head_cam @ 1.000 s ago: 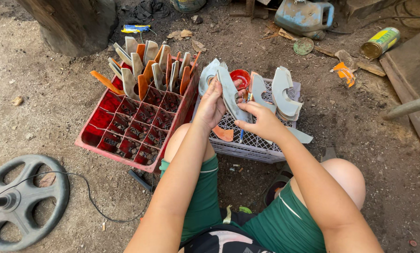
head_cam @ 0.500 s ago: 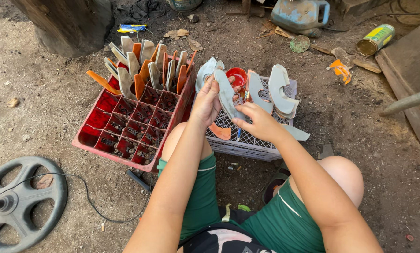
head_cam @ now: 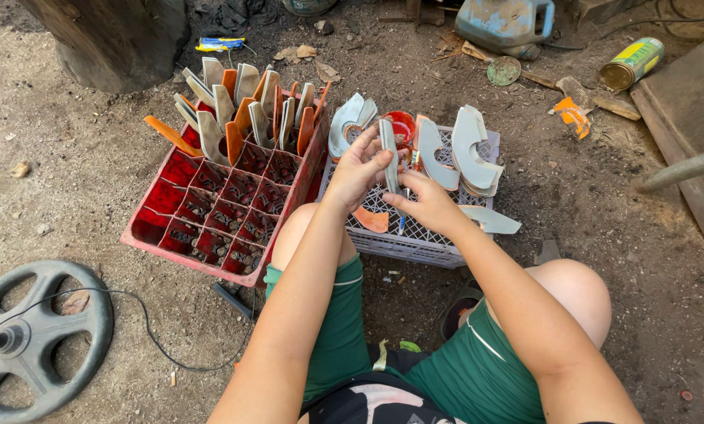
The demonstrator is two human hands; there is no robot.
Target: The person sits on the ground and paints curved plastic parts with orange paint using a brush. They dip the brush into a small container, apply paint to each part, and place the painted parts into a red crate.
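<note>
Grey curved strip (head_cam: 389, 153) upright at frame centre | left hand (head_cam: 357, 169) pinches its upper part | right hand (head_cam: 429, 202) grips its lower end | white mesh crate (head_cam: 415, 239) beneath | red divided crate (head_cam: 210, 220) left of centre

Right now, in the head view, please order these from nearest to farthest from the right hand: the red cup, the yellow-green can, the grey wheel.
1. Red cup: just above the right hand, in the white basket.
2. Yellow-green can: far upper right, lying on the ground.
3. Grey wheel: lower left corner, on the dirt, farthest.
</note>
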